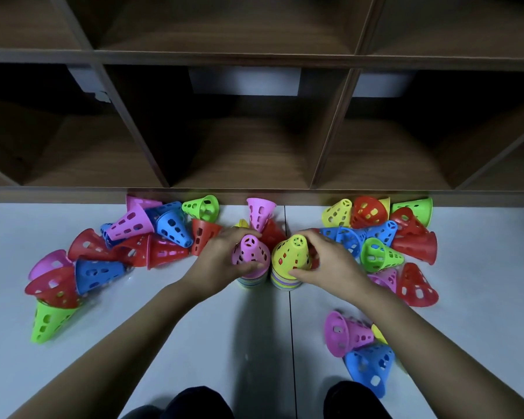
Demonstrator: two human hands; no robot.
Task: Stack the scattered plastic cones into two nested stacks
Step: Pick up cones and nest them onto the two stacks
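Left hand [221,255] curled round pink-topped stack [251,258]; right hand [330,261] grips yellow-topped stack [291,261] just right of it. Loose cones [381,255] flank both.

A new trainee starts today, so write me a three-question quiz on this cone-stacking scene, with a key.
1. True or false: the left hand grips a pink cone atop the left stack.
2. Which colour cone tops the right stack? A red, B yellow, C blue.
3. What furniture stands behind both stacks?
Key: 1 true; 2 B, the yellow cone held by the right hand; 3 a wooden shelf unit.
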